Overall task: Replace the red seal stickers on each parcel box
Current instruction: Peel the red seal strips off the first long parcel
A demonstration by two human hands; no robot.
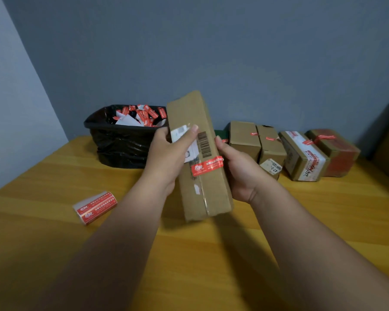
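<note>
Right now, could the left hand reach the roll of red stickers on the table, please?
Probably yes, once it lets go: the left hand grips the long box, but the sticker roll lies on bare table beside that forearm, with nothing between.

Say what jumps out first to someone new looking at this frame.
The long box held up at centre by both hands, left hand and right hand, with a red sticker across its seam. Behind it to the left, a black bin full of torn red stickers; to the right, a row of boxes against the wall. A sticker roll lies on the table, left.
</note>
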